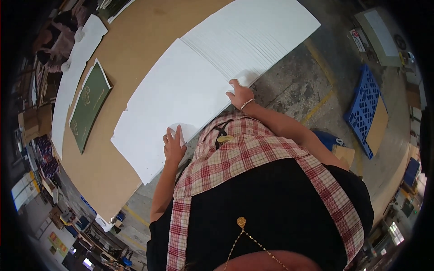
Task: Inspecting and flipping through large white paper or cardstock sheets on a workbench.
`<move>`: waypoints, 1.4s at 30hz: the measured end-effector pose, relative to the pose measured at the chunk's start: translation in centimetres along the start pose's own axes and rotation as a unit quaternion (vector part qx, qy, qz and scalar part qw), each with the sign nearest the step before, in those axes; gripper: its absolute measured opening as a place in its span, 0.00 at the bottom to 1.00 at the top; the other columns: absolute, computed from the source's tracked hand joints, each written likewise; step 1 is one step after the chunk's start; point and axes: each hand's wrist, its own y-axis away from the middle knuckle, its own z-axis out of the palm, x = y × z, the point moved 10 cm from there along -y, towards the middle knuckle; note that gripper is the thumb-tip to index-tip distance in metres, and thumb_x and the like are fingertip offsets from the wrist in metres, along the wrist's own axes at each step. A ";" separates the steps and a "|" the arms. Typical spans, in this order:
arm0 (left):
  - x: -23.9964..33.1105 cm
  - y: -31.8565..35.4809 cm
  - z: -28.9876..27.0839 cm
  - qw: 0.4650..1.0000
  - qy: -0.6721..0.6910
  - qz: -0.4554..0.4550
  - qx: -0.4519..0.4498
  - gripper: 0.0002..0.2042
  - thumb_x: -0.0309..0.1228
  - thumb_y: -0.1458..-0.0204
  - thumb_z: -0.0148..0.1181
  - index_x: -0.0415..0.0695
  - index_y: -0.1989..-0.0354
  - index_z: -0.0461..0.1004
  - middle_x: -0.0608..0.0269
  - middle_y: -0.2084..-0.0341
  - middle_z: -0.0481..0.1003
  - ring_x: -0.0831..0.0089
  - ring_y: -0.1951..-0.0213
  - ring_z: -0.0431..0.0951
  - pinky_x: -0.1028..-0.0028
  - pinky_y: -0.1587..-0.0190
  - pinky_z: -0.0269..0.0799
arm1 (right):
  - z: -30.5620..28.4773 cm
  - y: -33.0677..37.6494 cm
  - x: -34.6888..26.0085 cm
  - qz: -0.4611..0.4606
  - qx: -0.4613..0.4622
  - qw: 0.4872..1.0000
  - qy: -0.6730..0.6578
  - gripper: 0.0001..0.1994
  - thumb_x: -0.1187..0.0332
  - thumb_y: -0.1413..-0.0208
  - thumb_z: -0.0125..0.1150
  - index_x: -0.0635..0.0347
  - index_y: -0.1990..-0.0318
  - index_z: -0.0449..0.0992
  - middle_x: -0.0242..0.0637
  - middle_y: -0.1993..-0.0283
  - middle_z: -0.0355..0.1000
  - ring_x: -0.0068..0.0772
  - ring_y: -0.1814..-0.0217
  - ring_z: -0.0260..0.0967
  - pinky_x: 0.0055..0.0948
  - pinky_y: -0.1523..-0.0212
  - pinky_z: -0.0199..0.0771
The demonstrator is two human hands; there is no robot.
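Note:
White sheets lie overlapped along the near edge of the brown table, with a fanned row of sheet edges toward the far right. My left hand rests at the near edge of the left-hand sheets, its fingers spread and pointing away from me. Farther right, my right hand touches the sheets where the fanned part begins, thumb and forefinger apart. Its other fingers are partly hidden. Neither hand visibly grips a sheet.
The brown tabletop holds a dark green printed sheet and a long white cut sheet on the left. A blue plastic pallet with a cardboard piece stands right, on the concrete floor.

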 end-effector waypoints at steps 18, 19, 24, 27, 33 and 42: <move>1.5 -0.7 -1.3 0.997 -0.037 0.073 0.004 0.44 0.33 0.64 0.69 0.57 0.35 0.50 0.47 0.43 0.51 0.47 0.51 0.63 0.60 0.61 0.75 | -2.2 1.4 -2.0 -0.083 0.038 0.990 0.103 0.29 0.57 0.61 0.69 0.55 0.51 0.65 0.44 0.56 0.60 0.45 0.57 0.67 0.42 0.63 0.72; 1.4 -0.8 -1.0 0.996 -0.047 0.069 -0.005 0.44 0.34 0.63 0.69 0.57 0.35 0.49 0.46 0.43 0.51 0.47 0.51 0.63 0.60 0.61 0.75 | -2.5 1.3 -2.1 -0.088 0.051 0.990 0.102 0.29 0.57 0.61 0.69 0.55 0.51 0.65 0.44 0.56 0.60 0.45 0.57 0.67 0.42 0.63 0.72; 1.1 -1.1 -0.5 0.996 -0.064 0.058 -0.032 0.45 0.34 0.62 0.68 0.58 0.34 0.46 0.46 0.43 0.52 0.47 0.51 0.63 0.60 0.61 0.75 | -1.3 1.0 -1.2 -0.058 0.009 0.993 0.106 0.30 0.58 0.63 0.71 0.58 0.51 0.67 0.44 0.55 0.59 0.46 0.54 0.65 0.40 0.58 0.71; 1.7 -1.1 -1.3 0.996 -0.047 0.074 -0.012 0.46 0.35 0.62 0.69 0.60 0.34 0.46 0.47 0.43 0.53 0.48 0.52 0.64 0.61 0.59 0.75 | -1.5 0.9 -0.8 -0.056 0.017 0.995 0.080 0.29 0.60 0.62 0.70 0.58 0.51 0.69 0.44 0.56 0.61 0.46 0.53 0.64 0.40 0.56 0.69; 1.8 -1.7 -1.0 0.995 -0.055 0.064 -0.050 0.46 0.38 0.63 0.70 0.62 0.35 0.48 0.48 0.47 0.56 0.51 0.53 0.66 0.61 0.59 0.73 | -9.8 -0.6 4.5 -0.022 0.286 0.952 0.104 0.25 0.61 0.59 0.67 0.58 0.51 0.71 0.44 0.57 0.66 0.45 0.53 0.63 0.40 0.55 0.68; 4.1 -2.9 -1.6 0.990 0.015 0.107 0.092 0.37 0.44 0.61 0.68 0.50 0.42 0.58 0.46 0.45 0.53 0.43 0.48 0.60 0.56 0.57 0.71 | -11.3 -2.7 10.4 0.027 0.243 0.950 0.192 0.16 0.62 0.57 0.66 0.60 0.62 0.75 0.40 0.61 0.66 0.42 0.55 0.62 0.38 0.56 0.68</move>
